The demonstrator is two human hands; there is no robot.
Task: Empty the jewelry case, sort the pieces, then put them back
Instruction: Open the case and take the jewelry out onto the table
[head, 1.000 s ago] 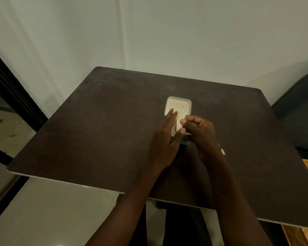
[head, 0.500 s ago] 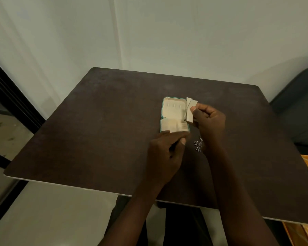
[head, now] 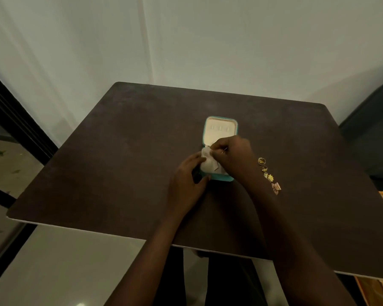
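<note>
Dark brown table [head: 124, 164], square with rounded corners, set against a pale wall [head: 186, 40]; on it, a little past the middle, a small teal jewelry case [head: 220, 149], lying open with its lid flat on the far side and its cream lining upward; a row of small slots shows in the lid lining. Left hand [head: 187, 184] at the case's near left corner, thumb against the near edge and fingers curled round the left side, holding it in place. Right hand [head: 232, 155] over the case's near half, fingers drawn together in a narrow pinch on a small cream flap [head: 207, 153] inside the case; a thin pale sliver shows between the fingers, though what it is I cannot tell. To the right of the case, apart from it and just beyond the right forearm, a short line of jewelry pieces [head: 269, 176] on the tabletop: two round gold ones farthest off, small gold star-like ones in the middle, pinkish ones nearest; a dark seat [head: 374, 138] at the right edge.
</note>
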